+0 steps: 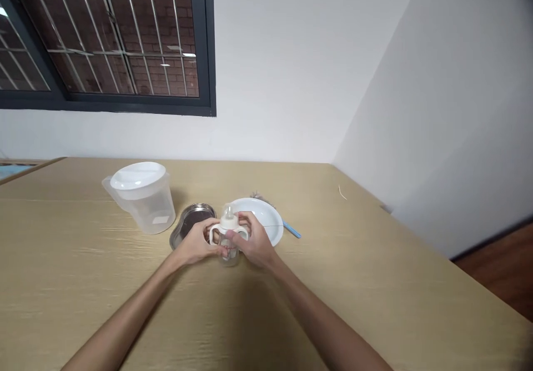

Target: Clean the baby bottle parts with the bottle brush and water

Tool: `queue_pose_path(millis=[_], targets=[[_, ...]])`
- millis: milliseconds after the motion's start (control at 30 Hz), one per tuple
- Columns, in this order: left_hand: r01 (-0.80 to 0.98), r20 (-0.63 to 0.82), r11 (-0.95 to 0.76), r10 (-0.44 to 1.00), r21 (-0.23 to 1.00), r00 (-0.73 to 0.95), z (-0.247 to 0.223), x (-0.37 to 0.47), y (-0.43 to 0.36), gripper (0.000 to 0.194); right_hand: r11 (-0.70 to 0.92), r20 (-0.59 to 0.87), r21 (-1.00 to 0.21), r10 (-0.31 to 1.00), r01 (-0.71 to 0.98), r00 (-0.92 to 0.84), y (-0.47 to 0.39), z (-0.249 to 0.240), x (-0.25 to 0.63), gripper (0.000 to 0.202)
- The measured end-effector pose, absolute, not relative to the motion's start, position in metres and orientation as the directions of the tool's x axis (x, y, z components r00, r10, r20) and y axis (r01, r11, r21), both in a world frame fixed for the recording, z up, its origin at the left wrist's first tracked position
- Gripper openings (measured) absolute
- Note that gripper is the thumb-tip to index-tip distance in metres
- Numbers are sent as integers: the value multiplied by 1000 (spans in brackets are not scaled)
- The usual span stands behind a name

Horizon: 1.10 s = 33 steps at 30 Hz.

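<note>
Centrally, the left hand point(200, 244) and right hand point(259, 244), fingers curled around opposite sides, hold an upright 2-handled baby bottle point(229, 222) at the tabletop point(366, 282), before a metal kidney dish point(195, 211) and a white plate point(266, 215).

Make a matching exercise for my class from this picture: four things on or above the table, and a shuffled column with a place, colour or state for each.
Things
1. Bottle
2. Jug
3. Plate
4. Tray

Descriptions
A. Shiny metal, partly hidden by the left hand
B. White all over, partly hidden by the right hand
C. Furthest left of the four, with its lid on
D. Held between both hands

Right pairs: 1-D, 2-C, 3-B, 4-A
</note>
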<state>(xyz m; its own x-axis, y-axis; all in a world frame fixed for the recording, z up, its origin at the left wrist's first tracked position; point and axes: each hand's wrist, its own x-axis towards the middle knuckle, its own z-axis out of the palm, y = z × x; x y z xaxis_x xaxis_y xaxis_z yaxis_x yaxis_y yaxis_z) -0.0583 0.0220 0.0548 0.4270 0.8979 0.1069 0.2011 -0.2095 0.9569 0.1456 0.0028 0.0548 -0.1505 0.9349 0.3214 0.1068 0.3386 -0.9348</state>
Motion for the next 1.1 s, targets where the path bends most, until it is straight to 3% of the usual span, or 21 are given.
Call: queue_pose_path(millis=[267,533,767,1100], targets=[[320,122,-281,892,905,436,68,-60,-9,60,311,318,-948,916,-70,-245,-24,61,149,49],[385,144,-343,875,857,462,54,-65,-19,62,395,355,-917,870,53,-342,-35,52,158,46],[419,176,-372,883,828,435,43,-61,-24,45,536,464,-828,819,164,-337,-40,48,157,52],[459,62,-334,857,823,512,31,-64,-19,58,511,401,-788,849,343,-343,-40,38,156,48]])
